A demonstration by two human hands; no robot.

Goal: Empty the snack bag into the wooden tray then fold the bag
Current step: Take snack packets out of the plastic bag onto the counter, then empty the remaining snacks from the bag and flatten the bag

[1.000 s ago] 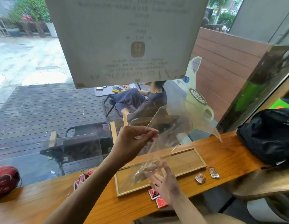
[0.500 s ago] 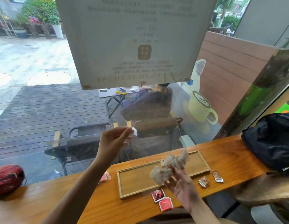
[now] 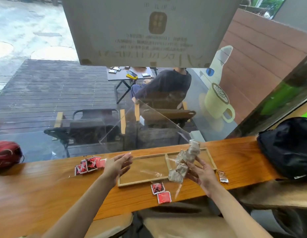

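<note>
Changing since half a second ago: the left hand (image 3: 119, 164) has let go of the bag corner it pinched up high and has dropped to just above the left end of the tray.

- Left hand: fingers straight and relaxed, holding nothing.
- Right hand (image 3: 202, 172): palm up, fingers curled under a clump of snacks (image 3: 183, 162), gripping them through the plastic above the right half of the tray.
- Snack bag (image 3: 149, 127): clear film, loose end standing up toward the window with no hand on it, lower part wrapped round the clump. Judged not yet emptied.
- Wooden tray (image 3: 142, 179): on the counter (image 3: 46, 186), between the two hands. No snacks visible in it, only a fold of clear film lying across its floor.
- Red packets (image 3: 89, 164): a small heap on the counter left of the tray, outside it, with two more (image 3: 160, 192) at its near edge.
- Brown packet (image 3: 223, 176): on the counter right of the tray.
- Black backpack (image 3: 290, 146): far right.

Meaning for the task: with the top of the bag released, tipping out is judged to be interrupted. The bag likely needs a fresh grip before pouring, and folding comes later.
</note>
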